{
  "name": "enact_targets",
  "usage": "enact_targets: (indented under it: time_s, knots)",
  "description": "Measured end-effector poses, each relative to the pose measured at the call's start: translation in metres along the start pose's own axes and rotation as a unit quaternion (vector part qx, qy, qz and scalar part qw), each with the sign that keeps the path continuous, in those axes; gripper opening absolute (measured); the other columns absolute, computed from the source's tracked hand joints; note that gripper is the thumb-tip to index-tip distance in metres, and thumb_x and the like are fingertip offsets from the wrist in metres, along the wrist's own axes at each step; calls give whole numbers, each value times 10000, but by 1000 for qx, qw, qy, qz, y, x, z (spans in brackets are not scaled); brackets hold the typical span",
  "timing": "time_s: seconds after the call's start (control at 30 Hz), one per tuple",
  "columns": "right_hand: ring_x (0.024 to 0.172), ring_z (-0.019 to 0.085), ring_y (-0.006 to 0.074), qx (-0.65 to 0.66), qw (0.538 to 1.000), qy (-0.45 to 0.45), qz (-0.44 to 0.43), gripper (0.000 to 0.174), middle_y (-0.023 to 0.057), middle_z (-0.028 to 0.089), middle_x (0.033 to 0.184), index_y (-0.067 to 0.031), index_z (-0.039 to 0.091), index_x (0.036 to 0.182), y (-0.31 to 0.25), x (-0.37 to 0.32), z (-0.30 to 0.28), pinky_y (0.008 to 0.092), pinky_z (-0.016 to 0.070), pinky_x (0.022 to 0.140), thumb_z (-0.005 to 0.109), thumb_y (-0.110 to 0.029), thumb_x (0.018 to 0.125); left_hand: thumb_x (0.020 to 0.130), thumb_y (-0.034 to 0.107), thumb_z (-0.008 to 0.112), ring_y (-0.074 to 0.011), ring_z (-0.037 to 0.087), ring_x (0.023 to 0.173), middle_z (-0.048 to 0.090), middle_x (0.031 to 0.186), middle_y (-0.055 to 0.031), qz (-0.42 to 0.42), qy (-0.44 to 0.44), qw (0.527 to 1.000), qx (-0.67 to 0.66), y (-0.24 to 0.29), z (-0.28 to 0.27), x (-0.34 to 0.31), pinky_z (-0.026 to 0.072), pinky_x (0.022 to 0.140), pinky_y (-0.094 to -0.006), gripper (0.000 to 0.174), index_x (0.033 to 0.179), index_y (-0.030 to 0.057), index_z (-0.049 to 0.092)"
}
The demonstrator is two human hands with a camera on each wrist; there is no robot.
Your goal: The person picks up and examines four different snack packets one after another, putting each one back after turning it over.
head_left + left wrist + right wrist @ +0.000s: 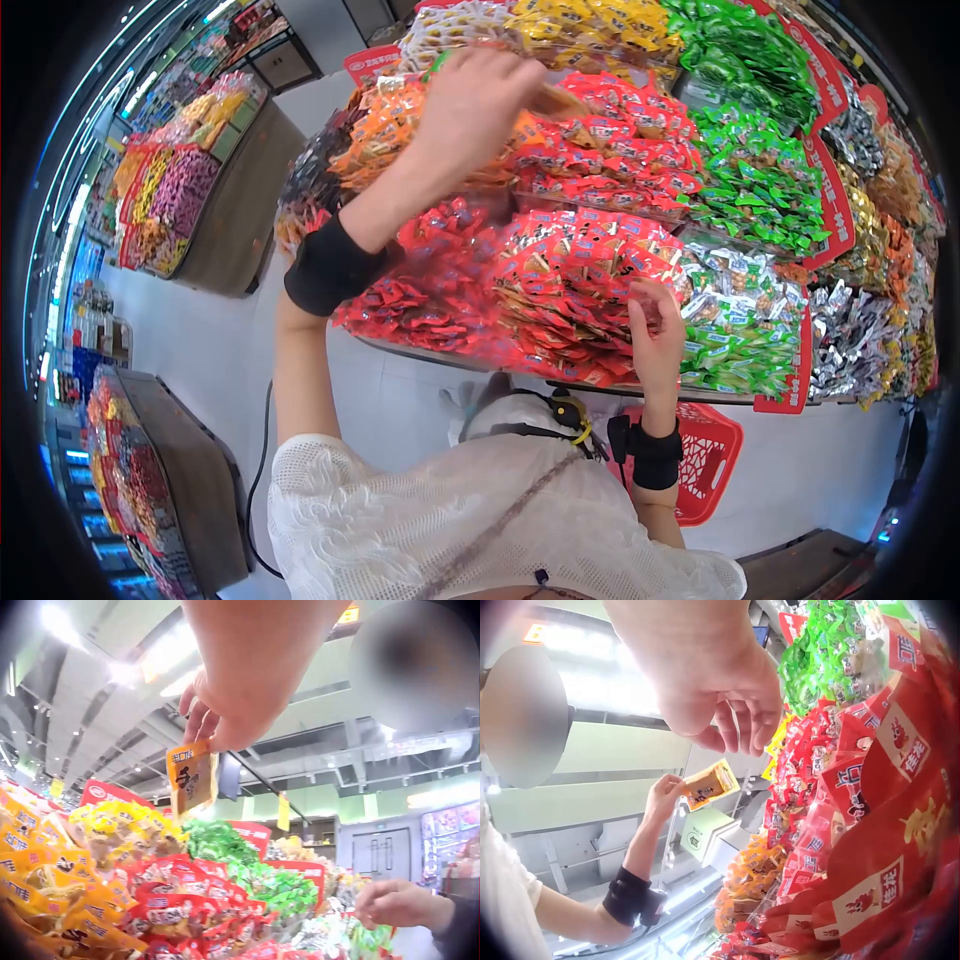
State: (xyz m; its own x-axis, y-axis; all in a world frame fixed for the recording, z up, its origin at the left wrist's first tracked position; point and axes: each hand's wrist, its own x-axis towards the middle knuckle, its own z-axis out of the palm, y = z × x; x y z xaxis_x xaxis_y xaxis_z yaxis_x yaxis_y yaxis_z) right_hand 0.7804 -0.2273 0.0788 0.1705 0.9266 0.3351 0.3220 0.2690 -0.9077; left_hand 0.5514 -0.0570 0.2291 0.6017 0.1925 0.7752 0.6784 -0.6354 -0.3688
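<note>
My left hand (478,110) is raised over the heaped snack packets, its fingers pinching one orange snack packet (193,780) by the edge. The right wrist view shows this packet's yellow-orange border and brown middle from below. Under and beside the left hand lie orange packets (375,150) and red packets (610,135). My right hand (657,335) hovers at the front edge of the display, fingers loosely bent and holding nothing. Nearest to it are a pile of red packets (590,290) and a pile of white-and-green packets (735,300).
Green packets (745,170) and yellow packets (590,30) fill bins further back. Red sign strips (825,190) stand along the right side. A red shopping basket (715,460) is on the floor by my right arm. Another display stand (240,190) is across the aisle at left.
</note>
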Motion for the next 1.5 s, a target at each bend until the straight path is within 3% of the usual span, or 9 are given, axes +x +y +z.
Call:
enact_targets:
  time_s: [0.17,0.27,0.43,0.6,0.8,0.87,1.03,1.33,1.5]
  knots:
    - [1068,508,189,43,999,11,10,575,103,529,1098,10,411,1229,-14,6,9,285,447,832,672,-13,718,655,89,585,-221,532,751,506,729,-49,35,-118,979,-163,65,-43,-18,429,776,-345,167,804,80,511]
    - [1050,520,182,22,997,-63,-26,533,90,545,1093,5,442,1199,-13,4,10,283,441,838,678,-26,722,654,77,595,-234,532,752,516,760,-61,29,-148,947,-283,80,-42,-36,436,747,-350,181,819,71,520]
    - [781,596,134,14,994,-110,26,162,67,634,881,14,617,904,-6,-5,15,253,462,693,655,-46,758,779,59,565,-308,557,730,549,751,-113,-66,-292,831,-468,77,-34,-45,443,633,-376,101,865,31,520]
    - [685,570,69,135,958,-226,112,144,36,642,773,16,635,919,-3,-10,20,216,451,642,625,-70,805,856,118,538,-307,548,679,556,743,-144,-101,-379,737,-550,71,-23,-42,433,601,-369,107,886,19,510]
    - [708,588,67,231,908,-287,199,171,65,659,830,41,647,934,-9,-18,24,192,465,620,599,-89,833,854,172,552,-209,516,654,531,705,-89,-105,-411,707,-566,73,-17,-44,418,608,-321,157,898,22,534]
    - [725,595,76,225,910,-278,209,172,76,661,840,42,649,934,-16,-17,21,202,472,637,596,-87,832,851,184,558,-199,500,653,518,702,-85,-130,-415,705,-560,75,-16,-46,417,614,-313,175,908,20,542]
    - [741,606,98,231,925,-235,188,180,90,661,839,51,647,932,-16,-19,15,224,486,675,594,-88,830,859,232,568,-52,479,583,485,624,32,-207,-407,691,-561,74,-15,-61,407,534,-250,200,870,32,564]
    - [746,615,116,248,920,-236,189,202,108,663,848,60,643,939,-22,-18,13,249,492,698,606,-103,825,852,143,560,-46,510,636,520,663,17,-305,-406,578,-640,74,-21,-72,444,577,-225,134,862,11,541]
    - [738,618,117,239,921,-245,184,212,115,664,835,64,638,947,-15,-20,12,244,494,692,604,-107,827,843,132,572,-63,510,643,551,693,-2,-265,-395,618,-626,72,-27,-69,432,586,-238,129,876,11,545]
